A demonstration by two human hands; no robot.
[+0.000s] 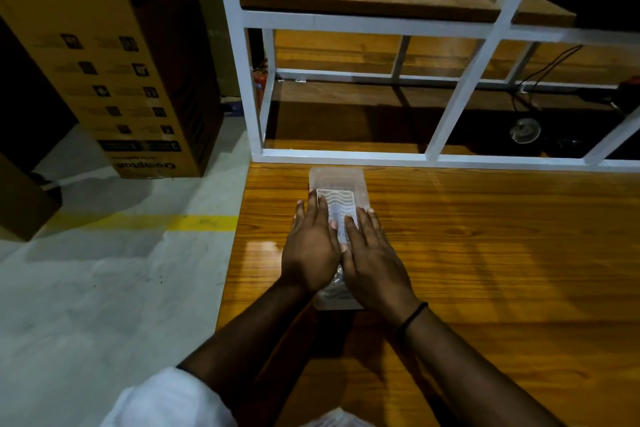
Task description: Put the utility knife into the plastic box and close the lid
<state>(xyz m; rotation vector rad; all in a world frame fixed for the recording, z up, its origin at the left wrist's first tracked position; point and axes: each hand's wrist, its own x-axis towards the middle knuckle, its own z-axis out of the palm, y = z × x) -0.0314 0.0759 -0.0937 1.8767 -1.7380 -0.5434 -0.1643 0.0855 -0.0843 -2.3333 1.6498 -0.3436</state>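
Note:
A long clear plastic box (337, 184) lies on the wooden table (485, 253) near its left edge, its ribbed lid (341, 206) lying flat on top. My left hand (311, 246) rests palm down on the left half of the lid, fingers spread flat. My right hand (372, 260) lies flat on the right half, beside the left one, with a black band on its wrist. Both hands cover the middle and near part of the box. The utility knife is not visible; I cannot tell whether it is inside.
A white metal shelf frame (346, 159) with wooden shelves stands at the table's far edge, right behind the box. A tall cardboard carton (114, 80) stands on the grey floor to the left, near a yellow floor line (194, 222). Cables and a round metal object (524, 130) lie on the lower shelf.

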